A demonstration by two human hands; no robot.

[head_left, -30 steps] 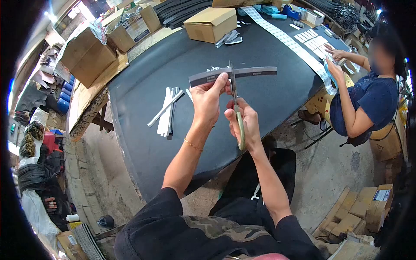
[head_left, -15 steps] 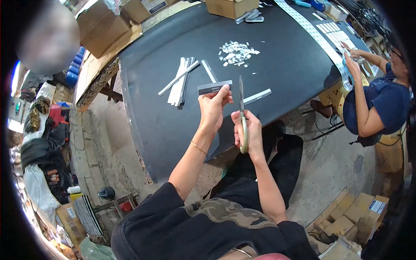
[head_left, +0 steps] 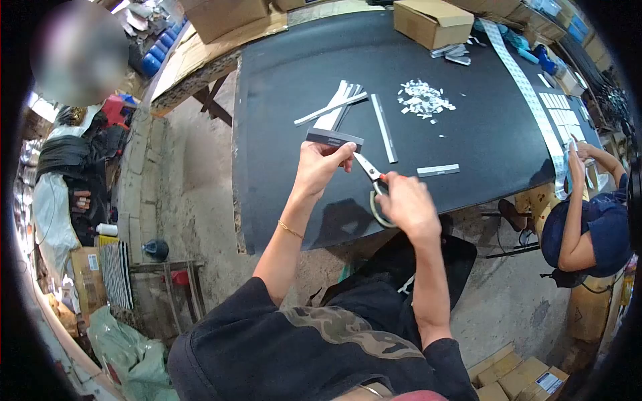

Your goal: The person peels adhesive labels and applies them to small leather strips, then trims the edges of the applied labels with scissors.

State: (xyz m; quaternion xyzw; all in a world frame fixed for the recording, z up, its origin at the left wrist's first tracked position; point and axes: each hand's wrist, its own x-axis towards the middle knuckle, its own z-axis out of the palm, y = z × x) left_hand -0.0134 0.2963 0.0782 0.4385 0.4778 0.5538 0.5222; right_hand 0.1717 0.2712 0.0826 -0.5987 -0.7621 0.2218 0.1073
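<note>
Pinching a dark printed strip (head_left: 333, 138) over the tabletop (head_left: 481, 147), the left hand (head_left: 322, 166) is just beside the scissors (head_left: 369, 167) grasped in the right hand (head_left: 411, 206); white clippings (head_left: 425, 100) lie farther back.

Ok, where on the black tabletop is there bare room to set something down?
Bare: beyond the bundle of strips, toward the cardboard box; also right of the short strip, as far as the long white strip. Crowded: around the left hand, with its held strip and the scissors, and at the scattered white scraps.
</note>
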